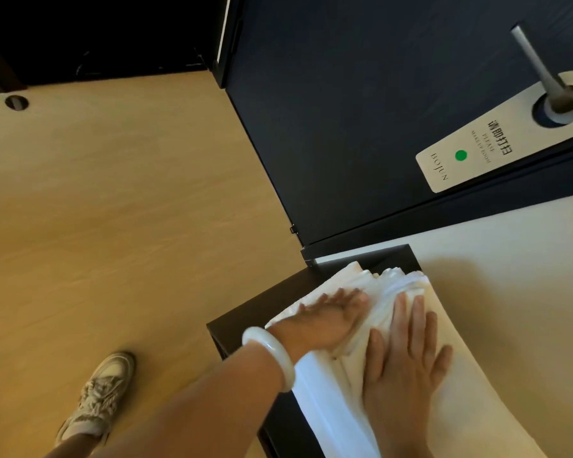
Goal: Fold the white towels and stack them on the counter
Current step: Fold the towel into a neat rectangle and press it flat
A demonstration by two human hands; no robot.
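in the head view i saw the white towels [361, 292] lying on the dark counter [245, 312], heaped in folds at its far end. the left hand [331, 320], a pale bangle [272, 355] on its wrist, pressed flat on them, fingers straight. the right hand [407, 361] lay just beside it, fingers spread wide, gripping nothing. behind the counter stood a dark door [344, 127].

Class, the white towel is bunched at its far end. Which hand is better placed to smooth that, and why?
Probably the right hand: flat on the white towel, fingers pointing straight at the bunched far end. The left hand lies crosswise, to one side.
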